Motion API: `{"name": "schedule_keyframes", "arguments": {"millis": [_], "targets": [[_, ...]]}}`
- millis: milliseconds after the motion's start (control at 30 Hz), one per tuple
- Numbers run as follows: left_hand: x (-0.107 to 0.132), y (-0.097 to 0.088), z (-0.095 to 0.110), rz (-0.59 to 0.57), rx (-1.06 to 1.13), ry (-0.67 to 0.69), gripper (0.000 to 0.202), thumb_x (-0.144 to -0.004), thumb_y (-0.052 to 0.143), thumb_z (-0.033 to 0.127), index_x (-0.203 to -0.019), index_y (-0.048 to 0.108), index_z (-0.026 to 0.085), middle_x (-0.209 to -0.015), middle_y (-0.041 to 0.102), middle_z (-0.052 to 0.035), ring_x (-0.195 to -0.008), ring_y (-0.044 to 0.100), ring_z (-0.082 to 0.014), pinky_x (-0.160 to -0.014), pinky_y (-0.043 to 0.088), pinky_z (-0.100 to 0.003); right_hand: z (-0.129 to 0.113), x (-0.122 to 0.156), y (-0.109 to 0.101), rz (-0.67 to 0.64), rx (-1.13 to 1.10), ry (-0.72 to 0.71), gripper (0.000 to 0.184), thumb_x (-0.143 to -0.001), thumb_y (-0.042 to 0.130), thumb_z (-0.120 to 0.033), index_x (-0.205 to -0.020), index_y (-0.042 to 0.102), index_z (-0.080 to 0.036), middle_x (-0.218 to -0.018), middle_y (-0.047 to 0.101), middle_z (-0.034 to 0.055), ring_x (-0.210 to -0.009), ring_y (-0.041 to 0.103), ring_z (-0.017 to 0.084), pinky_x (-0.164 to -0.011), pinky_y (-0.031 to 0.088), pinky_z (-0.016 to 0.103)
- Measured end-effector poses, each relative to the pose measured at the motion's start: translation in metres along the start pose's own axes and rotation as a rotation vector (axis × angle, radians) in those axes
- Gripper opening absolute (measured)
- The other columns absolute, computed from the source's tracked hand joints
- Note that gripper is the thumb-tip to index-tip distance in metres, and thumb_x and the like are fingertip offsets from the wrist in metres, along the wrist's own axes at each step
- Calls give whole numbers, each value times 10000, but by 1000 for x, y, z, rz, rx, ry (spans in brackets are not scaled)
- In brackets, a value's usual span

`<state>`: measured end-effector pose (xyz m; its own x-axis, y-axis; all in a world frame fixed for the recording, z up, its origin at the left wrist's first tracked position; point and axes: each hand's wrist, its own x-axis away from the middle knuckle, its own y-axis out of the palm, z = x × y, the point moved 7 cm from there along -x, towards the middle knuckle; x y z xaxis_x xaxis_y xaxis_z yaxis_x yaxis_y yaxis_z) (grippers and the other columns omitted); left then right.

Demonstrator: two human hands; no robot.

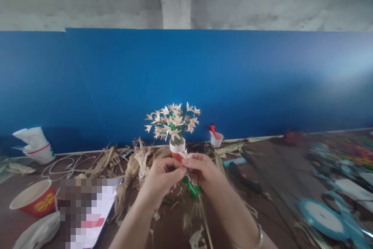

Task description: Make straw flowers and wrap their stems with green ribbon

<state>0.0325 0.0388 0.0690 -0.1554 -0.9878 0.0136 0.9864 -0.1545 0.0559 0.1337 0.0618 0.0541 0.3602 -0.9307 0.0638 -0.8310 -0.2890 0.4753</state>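
Pinching a white flower (185,154) petals-up, the right hand (202,167) sits nearer its tips, the left hand (162,177) pinching just below.

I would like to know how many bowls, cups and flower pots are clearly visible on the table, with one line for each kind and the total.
Bowls: 1 (red bowl)
Cups: 2 (left white cup, small white cup)
Flower pots: 1 (red-and-white flower pot)
Total: 4
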Motion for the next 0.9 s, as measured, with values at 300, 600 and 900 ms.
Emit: {"name": "schedule_keyframes", "arguments": {"millis": [300, 600, 900], "targets": [[-4, 1, -5, -41, 187, 6, 240, -581, 734, 325, -553, 573, 148, -377, 419, 83, -320, 268, -8, -338, 158, -159, 5, 1, -1, -29, -16, 24, 258, -547, 802, -310, -575, 625, -125, -508, 487, -39, -486, 382, 59, -473, 258, 208], [-5, 3, 1, 12, 12, 79, 180, -627, 674, 280, -578, 565, 145, -424, 422, 80, -353, 301, -23, -352, 197, -164, 1, -1, -3, -16, 18, -25, 284, -540, 808, -319, -533, 596, -129, -484, 498, -36, -460, 381, 62, -457, 246, 220], [-7, 4, -5, -14, 123, 24, 251, -626, 704, 327, -572, 525, 160, -372, 376, 102, -321, 238, -16, -341, 153, -172, 2, -3, -5, -123, 30, 13, 240, -582, 801, -313, -608, 650, -127, -538, 536, -24, -505, 418, 63, -490, 265, 210]]}}
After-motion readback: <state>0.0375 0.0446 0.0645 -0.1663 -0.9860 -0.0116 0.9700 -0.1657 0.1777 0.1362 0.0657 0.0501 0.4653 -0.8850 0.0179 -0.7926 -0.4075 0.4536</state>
